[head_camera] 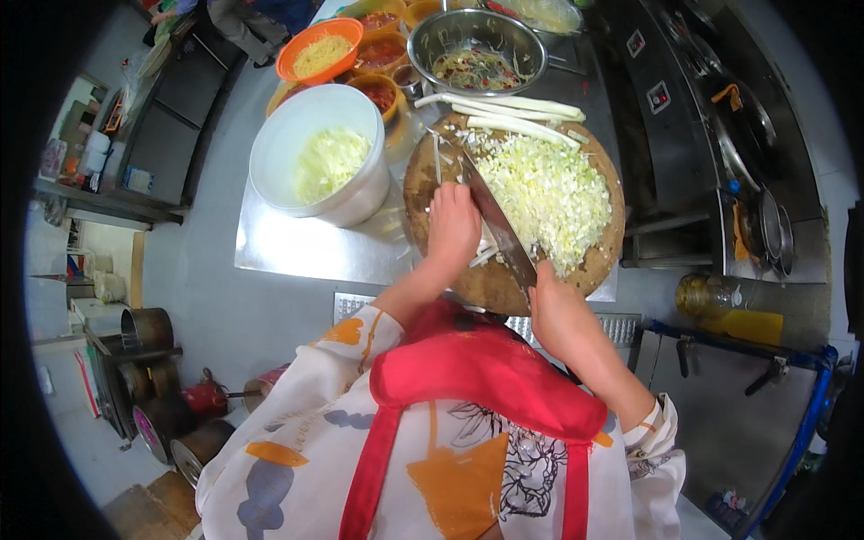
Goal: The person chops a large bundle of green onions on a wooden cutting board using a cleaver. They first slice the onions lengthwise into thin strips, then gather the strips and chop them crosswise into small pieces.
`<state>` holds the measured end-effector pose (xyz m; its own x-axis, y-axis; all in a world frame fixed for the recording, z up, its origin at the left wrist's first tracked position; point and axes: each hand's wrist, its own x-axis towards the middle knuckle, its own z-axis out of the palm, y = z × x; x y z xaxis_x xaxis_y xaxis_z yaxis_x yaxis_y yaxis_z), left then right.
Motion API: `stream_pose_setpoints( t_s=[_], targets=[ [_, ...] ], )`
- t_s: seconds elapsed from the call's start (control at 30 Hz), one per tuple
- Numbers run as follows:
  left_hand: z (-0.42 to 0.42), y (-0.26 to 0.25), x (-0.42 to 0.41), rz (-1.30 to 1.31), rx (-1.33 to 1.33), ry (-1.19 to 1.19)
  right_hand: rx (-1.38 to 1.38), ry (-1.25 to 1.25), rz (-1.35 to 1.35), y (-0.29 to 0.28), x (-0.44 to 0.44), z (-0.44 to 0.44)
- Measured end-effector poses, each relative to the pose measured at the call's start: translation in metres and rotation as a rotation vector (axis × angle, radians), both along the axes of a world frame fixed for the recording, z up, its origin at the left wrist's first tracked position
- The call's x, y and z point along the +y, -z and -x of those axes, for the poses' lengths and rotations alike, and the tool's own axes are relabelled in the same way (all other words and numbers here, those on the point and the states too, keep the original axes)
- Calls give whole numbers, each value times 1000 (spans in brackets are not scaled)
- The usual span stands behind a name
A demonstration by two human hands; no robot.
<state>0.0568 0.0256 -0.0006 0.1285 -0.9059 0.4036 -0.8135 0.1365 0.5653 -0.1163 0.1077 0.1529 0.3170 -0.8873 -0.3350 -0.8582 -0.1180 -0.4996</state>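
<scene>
My right hand (557,307) grips the handle of a wide-bladed kitchen knife (498,226). The blade lies diagonally over a round wooden chopping board (422,202). To its left, my left hand (454,219) curls its fingers close beside the steel, pressed over pale leek or scallion strips (483,255) that poke out near the wrist. Right of the blade spreads a heap of finely chopped white-green pieces (557,196). Several whole white stalks (520,121) lie across the board's far edge. A white plastic bucket (368,196) with chopped pieces (334,162) inside stands left of the board.
Behind the board sit a steel bowl (422,50) with a dressed mix, an orange colander (287,61) of yellow shreds, and several tubs of red food (378,94). Stove units (665,135) line the right. Another person's legs (243,30) show at top left. Pots (147,327) stand lower left.
</scene>
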Motion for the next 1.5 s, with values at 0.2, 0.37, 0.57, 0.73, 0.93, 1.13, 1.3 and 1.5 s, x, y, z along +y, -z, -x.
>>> stream_pose_setpoints(
  t_s=[0.2,0.37,0.57,0.73,0.93,1.13,1.3,1.5],
  targets=[
    [1,4,-1,-21,-57,-21,12,3,-83,5,-7,-1],
    [1,-8,3,-74,-21,5,90,-56,-88,27,-24,-15],
    [-1,3,1,13,-55,-11,20,1,-17,51,-40,-20],
    [-15,-1,-7,-50,-193,27,70,0,65,63,-35,-21],
    [-25,-9,9,72,-77,65,145,-3,11,41,-35,-30],
    [-18,0,10,88,-103,65,110,-6,102,43,-29,-31],
    [-18,4,10,87,-76,56,76,18,72,8,-4,-23],
    [-21,6,11,-9,-123,67,77,-17,-66,-3,8,-13]
  ],
)
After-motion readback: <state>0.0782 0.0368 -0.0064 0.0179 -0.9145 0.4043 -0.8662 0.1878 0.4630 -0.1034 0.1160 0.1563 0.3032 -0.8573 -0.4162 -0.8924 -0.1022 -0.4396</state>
